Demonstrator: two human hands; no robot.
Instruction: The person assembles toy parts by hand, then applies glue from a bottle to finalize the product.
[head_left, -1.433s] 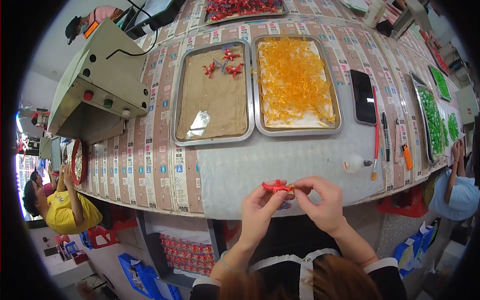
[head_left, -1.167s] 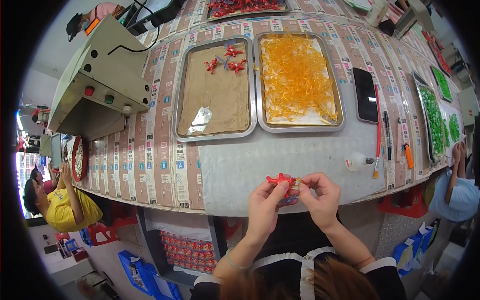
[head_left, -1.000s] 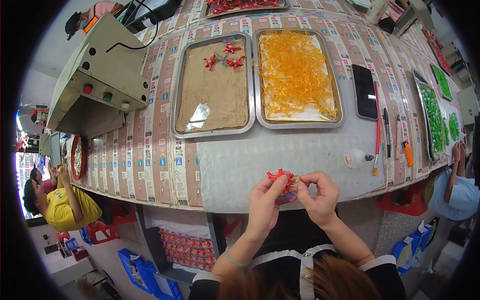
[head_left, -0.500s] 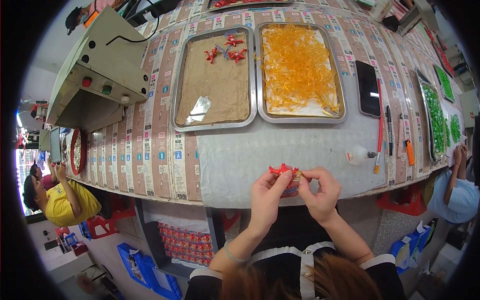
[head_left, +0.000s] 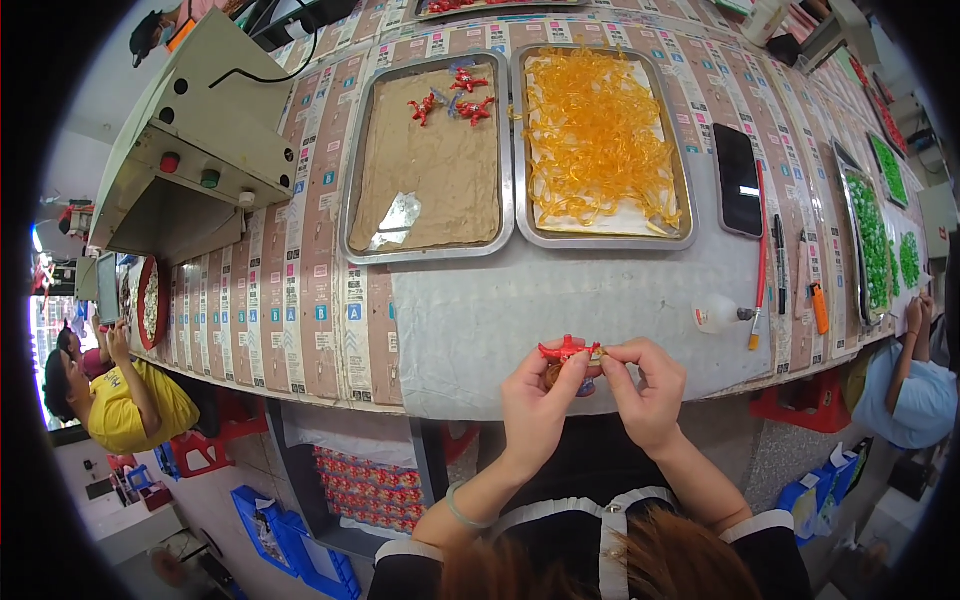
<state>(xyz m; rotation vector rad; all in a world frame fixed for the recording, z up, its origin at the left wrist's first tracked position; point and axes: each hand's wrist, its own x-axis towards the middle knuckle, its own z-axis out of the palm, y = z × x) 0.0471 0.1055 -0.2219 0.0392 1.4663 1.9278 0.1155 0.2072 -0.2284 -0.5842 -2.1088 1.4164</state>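
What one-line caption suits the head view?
Both hands, left hand and right hand, pinch a small red piece at the worktable edge.

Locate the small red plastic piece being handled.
In the head view, the small red plastic piece sits low-centre, pinched between left hand and right hand, at the table's near edge.

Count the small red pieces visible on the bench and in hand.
4. Three red pieces lie at the far end of the brown-lined tray; one red piece is pinched between the left hand and right hand. Trays at the far edge may hold more.
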